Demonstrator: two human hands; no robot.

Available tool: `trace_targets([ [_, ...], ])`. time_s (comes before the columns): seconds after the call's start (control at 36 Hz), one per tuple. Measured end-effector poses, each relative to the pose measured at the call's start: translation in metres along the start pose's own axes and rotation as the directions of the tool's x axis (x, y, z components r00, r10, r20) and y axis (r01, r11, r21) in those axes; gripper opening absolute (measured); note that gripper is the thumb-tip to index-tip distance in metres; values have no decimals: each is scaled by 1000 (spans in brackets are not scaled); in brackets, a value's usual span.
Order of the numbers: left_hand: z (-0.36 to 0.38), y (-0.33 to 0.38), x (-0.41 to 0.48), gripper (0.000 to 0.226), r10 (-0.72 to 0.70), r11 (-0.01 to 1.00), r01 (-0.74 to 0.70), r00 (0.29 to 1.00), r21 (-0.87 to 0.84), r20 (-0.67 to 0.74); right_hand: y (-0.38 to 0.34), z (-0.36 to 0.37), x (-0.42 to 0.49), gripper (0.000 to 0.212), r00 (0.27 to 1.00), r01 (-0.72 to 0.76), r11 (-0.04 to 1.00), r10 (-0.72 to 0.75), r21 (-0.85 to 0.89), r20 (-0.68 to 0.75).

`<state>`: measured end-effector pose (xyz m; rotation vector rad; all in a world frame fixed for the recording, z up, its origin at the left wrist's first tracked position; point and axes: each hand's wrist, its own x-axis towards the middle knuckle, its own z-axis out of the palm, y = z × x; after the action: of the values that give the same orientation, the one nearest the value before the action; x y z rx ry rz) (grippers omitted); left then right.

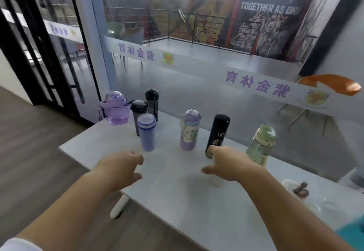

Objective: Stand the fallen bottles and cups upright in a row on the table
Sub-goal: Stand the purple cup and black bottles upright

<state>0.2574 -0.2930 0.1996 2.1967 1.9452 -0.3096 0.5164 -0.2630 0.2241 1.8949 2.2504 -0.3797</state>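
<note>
Both hands empty over the white table [177,201]. My left hand [120,169] hovers with fingers loosely curled, slightly apart, gripping nothing. My right hand [228,165] has thumb spread from the fingers, also holding nothing; its fingertips [211,149] sit at the base of the black flask [217,134], touching or just short, can't tell.

Bottles beyond the fingertips, all upright as far as I see: blue-lidded bottle [146,132] just past the left fingers, cartoon purple bottle [189,130] between the two hands and further out, green bottle [261,144] beside the right hand on its outer side. Further past the left fingers: purple dome bottle [115,109] and two dark grey tumblers [138,115], clustered, not quite in line.

Something pale, maybe a cup, sits under the right palm, mostly hidden. Small clutter near the right forearm, blurred.

I judge the task is nearly done; what's left is likely straightening the row. To do it well: I'd grip low on the black flask, since it's tall and narrow and tips easily, slide rather than lift, and keep the wrist clear of the green bottle.
</note>
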Motion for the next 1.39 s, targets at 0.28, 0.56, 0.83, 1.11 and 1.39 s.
trace_targets([
  [0.28,-8,-92,65,41,-109,994,109,994,-16,3,-54,-12,109,61,995,101,995,-101,21,8],
  [0.56,-46,-170,159,40,-184,983,183,982,-15,-42,-92,-57,231,56,985,157,982,-148,107,-92],
  [0.83,-61,-227,238,28,-287,945,245,940,-217,-185,-119,-75,316,54,979,186,977,-176,101,-105],
  [1.11,-61,-274,338,49,-266,918,161,928,-362,-260,-147,-78,391,44,988,60,987,-36,152,-152],
  [1.39,-47,-316,411,88,-153,932,137,988,-335,-22,-185,-66,450,59,981,-81,980,110,182,-159],
])
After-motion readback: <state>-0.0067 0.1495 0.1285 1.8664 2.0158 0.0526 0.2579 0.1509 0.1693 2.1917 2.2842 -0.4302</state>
